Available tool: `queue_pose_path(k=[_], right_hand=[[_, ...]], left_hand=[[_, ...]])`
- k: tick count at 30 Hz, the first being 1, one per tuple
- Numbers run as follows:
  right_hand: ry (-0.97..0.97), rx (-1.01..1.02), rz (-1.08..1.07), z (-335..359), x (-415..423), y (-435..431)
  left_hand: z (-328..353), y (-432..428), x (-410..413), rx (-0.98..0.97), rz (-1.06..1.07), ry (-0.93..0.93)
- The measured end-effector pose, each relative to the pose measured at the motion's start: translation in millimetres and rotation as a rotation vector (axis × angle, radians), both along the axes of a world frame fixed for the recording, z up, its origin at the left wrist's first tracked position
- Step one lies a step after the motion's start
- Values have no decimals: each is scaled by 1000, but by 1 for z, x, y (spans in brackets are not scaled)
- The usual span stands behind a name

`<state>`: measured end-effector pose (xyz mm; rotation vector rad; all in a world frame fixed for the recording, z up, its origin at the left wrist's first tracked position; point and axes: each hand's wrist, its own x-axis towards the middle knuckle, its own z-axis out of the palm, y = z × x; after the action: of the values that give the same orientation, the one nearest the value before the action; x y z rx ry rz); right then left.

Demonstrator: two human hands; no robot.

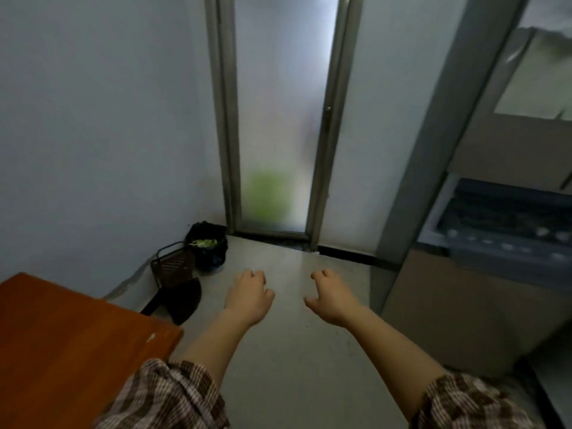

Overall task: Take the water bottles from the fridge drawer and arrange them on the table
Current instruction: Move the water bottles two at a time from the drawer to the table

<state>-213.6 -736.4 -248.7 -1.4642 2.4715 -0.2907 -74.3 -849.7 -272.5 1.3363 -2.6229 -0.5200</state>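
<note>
Over the floor (288, 366), left hand (249, 294) and right hand (329, 297) held out forward — palms down, fingers loosely curled, holding nothing

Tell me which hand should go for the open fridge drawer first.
Right. The right hand hangs empty, fingers loosely curled, on the side of the open grey fridge drawer; the left hand, also empty, is nearer the orange-brown wooden table.
</note>
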Motion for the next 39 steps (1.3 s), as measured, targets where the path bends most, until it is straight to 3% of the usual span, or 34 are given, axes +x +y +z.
queue_pose_path(k=[8, 16, 22, 30, 39], right_hand=[[54, 36, -296, 12, -134, 94], [161, 59, -489, 21, -278, 132], [253, 119, -595, 38, -402, 139], [231, 98, -732, 45, -532, 166], [192, 122, -729, 33, -668, 205]], left_hand=[[27, 70, -181, -110, -358, -9], [38, 101, -359, -198, -587, -31], [48, 106, -495, -196, -683, -17], [59, 118, -630, -182, -780, -25], [42, 159, -765, -113, -789, -58]])
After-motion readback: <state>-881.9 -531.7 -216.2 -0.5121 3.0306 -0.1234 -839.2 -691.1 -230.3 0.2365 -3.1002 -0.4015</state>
